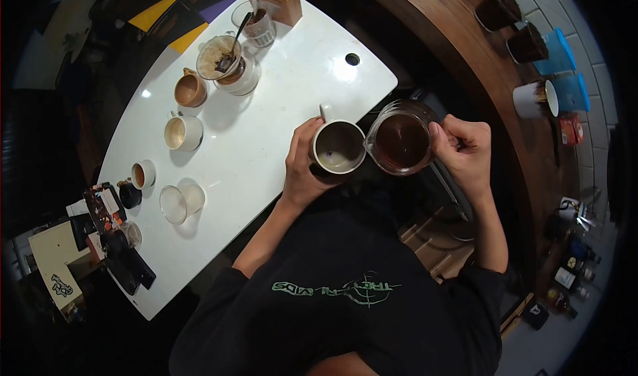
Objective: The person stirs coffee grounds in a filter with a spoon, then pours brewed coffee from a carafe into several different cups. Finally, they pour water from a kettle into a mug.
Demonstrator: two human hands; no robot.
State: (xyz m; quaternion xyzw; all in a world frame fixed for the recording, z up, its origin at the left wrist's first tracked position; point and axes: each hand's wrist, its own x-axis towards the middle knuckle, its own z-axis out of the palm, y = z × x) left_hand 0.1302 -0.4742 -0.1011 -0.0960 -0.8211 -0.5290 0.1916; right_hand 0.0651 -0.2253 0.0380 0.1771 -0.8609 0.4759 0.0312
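Note:
My left hand (305,166) is wrapped round a light-rimmed mug (339,148), whose handle points away toward the far side. A little pale liquid or residue shows at the mug's bottom. In my right hand (465,148) is a glass coffee server (403,141), gripped at its right side and holding dark brown coffee. The server's spout comes right up to the mug's right rim. Both vessels are held in front of my chest, by the near edge of the white table (286,83).
On the table stand a dripper (218,57) with used filter over a glass server, a brown cup (190,90), a white mug (183,133), a small cup (143,174), an upright glass (181,203) and a cardboard box (274,1). A wooden counter (458,37) curves along the right.

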